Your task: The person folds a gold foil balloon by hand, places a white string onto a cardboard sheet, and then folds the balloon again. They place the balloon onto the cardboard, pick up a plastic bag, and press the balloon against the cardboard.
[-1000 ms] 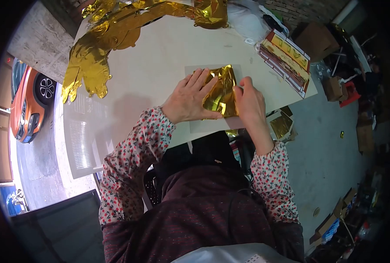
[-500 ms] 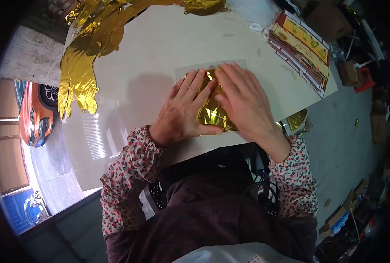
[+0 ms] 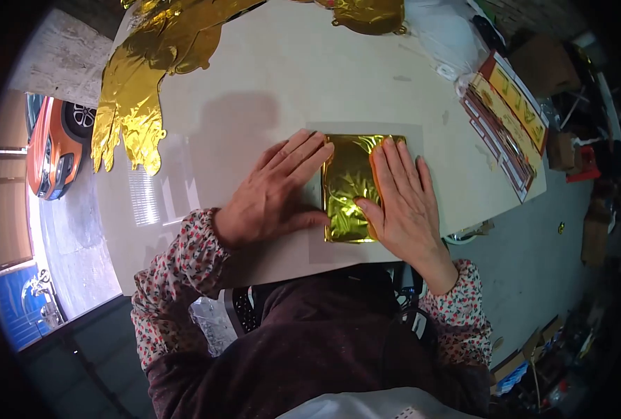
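Note:
A folded gold foil piece [image 3: 349, 185] lies flat as a neat rectangle on a clear plastic sheet [image 3: 408, 136] near the table's front edge. My left hand [image 3: 275, 192] rests flat on the sheet with its fingers spread, touching the foil's left edge. My right hand [image 3: 402, 199] presses flat on the foil's right side, palm down, fingers apart. Neither hand grips anything.
The beige table [image 3: 268, 77] carries a heap of gold foil balloons [image 3: 139, 77] at the far left, a white bag [image 3: 446, 31] at the back, and a stack of printed cards [image 3: 509, 119] at the right. Boxes litter the floor to the right.
The crumpled foil bundle has been flattened into a neat rectangle. Both hands have spread apart from on top of it to its two sides, and the view has shifted.

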A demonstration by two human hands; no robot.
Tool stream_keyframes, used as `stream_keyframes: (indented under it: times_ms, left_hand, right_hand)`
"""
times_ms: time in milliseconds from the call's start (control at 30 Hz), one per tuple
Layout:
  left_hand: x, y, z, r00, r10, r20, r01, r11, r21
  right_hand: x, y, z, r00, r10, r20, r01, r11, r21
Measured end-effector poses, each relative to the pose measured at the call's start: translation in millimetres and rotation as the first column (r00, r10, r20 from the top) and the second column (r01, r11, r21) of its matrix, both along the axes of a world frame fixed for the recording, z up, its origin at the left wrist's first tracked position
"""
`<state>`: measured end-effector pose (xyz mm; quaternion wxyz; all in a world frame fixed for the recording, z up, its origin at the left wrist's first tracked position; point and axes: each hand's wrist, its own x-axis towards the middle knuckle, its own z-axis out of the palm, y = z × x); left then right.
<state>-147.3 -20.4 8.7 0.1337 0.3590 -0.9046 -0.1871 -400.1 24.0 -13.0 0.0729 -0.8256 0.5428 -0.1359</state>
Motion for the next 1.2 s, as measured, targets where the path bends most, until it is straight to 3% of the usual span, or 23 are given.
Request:
stream_keyframes:
  times_ms: [167,267,400,533,633,967,1200]
  left_hand:
    - [-12,-10,-2,0.988,-0.116,-0.102,0.114,0.993,-0.029]
    - [-31,-16,3,0.993,-0.112,0.041,0.113,0.993,-0.025]
    - [-11,-19,-4,0.991,-0.087,0.099,0.09,0.996,-0.028]
    - [4,3,1,1.0,-0.017,-0.009,0.016,0.995,-0.103]
    - [-4,41,1,0.972,-0.124,-0.2,0.107,0.99,-0.096]
    - [-9,71,-4,0.979,-0.161,-0.128,0.144,0.981,-0.13]
    - [-27,69,-11,0.988,-0.147,-0.037,0.123,0.918,-0.377]
  right_hand:
    - [4,-1,4,0.999,-0.013,-0.035,0.015,0.999,0.052]
    - [4,-2,5,0.999,-0.011,-0.03,0.013,0.998,0.061]
    - [7,0,5,0.999,-0.015,-0.033,0.016,1.0,0.022]
    - [6,-1,0,1.0,-0.002,0.002,0.002,0.999,-0.034]
    - [3,0,-7,1.0,-0.01,0.009,0.011,0.995,-0.095]
    - [2,1,-16,1.0,-0.019,0.0,0.019,0.984,-0.177]
    - [1,1,-15,0.999,-0.042,-0.003,0.041,0.992,-0.123]
